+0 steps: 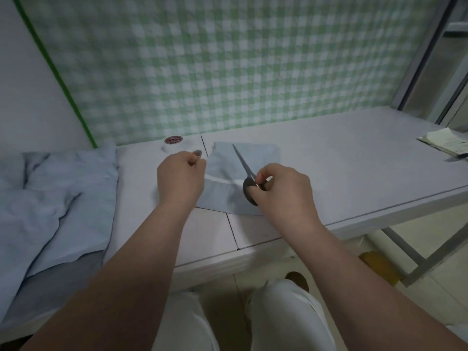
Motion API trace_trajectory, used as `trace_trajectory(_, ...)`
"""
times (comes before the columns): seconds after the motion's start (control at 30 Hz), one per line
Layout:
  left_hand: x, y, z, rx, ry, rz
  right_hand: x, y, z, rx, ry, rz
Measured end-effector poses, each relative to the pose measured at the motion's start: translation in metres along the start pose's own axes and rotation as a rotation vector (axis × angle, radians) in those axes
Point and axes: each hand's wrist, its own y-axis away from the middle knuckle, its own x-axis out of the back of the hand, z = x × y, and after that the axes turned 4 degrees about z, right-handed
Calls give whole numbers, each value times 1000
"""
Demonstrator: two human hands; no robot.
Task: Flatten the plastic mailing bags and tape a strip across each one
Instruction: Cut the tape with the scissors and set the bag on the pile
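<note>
Lying flat toward the table's (329,160) left end, the mailing bag (222,198) sits between your hands; the tape strip (220,180) crosses it left to right. Your left hand (181,178) pinches the strip's left end; your right hand (283,191) grips the scissors (244,168) at its right end.
</note>
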Motion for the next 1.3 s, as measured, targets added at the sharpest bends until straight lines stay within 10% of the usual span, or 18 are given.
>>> trace_trajectory(0.37, 46, -15, -58, 100, -546, -50, -49, 20, -49, 254, 247, -288)
trace_trajectory(0.7, 43, -15, -28, -94, -495, 5, -53, 32, -71, 421, 420, -399)
trace_trajectory(1.0, 4, -3, 9, -300, -157, -162, -47, 16, -35, 435, 413, -244)
trace_trajectory(1.3, -27, 17, 3, -404, -519, -644, -37, -9, 23, 244, 640, -396)
